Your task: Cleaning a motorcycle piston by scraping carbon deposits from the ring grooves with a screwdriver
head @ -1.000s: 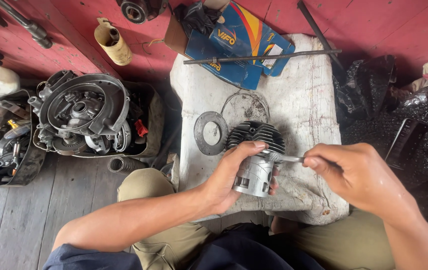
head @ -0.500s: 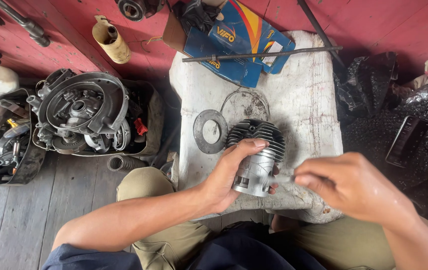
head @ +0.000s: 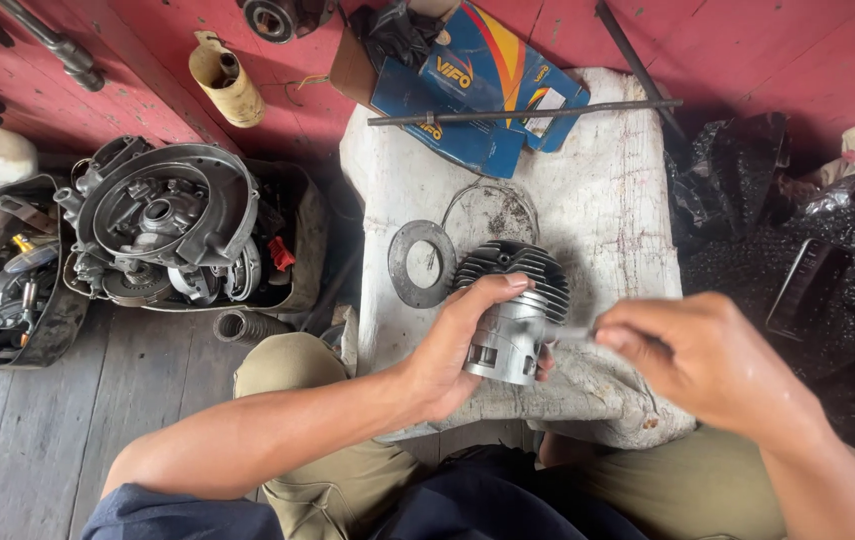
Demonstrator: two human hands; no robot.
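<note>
My left hand (head: 455, 345) grips a silver engine cylinder (head: 509, 312) with dark cooling fins, holding it over the near edge of a worn white wooden block (head: 607, 200). My right hand (head: 697, 360) sits just right of the cylinder, its fingers pinched on a thin metal tool (head: 572, 332) whose tip touches the cylinder's side. The tool is blurred and mostly hidden by my fingers.
A flat grey ring gasket (head: 420, 262) and a thin round wire-edged disc (head: 494, 212) lie on the block. A long metal rod (head: 522, 112) rests across a blue cardboard box (head: 482, 85). An engine casing (head: 162, 220) sits in a tray at left. Black plastic bags (head: 787, 230) lie right.
My right hand has shifted a little along the cylinder's side with the thin tool. My left hand keeps the same grip on the cylinder.
</note>
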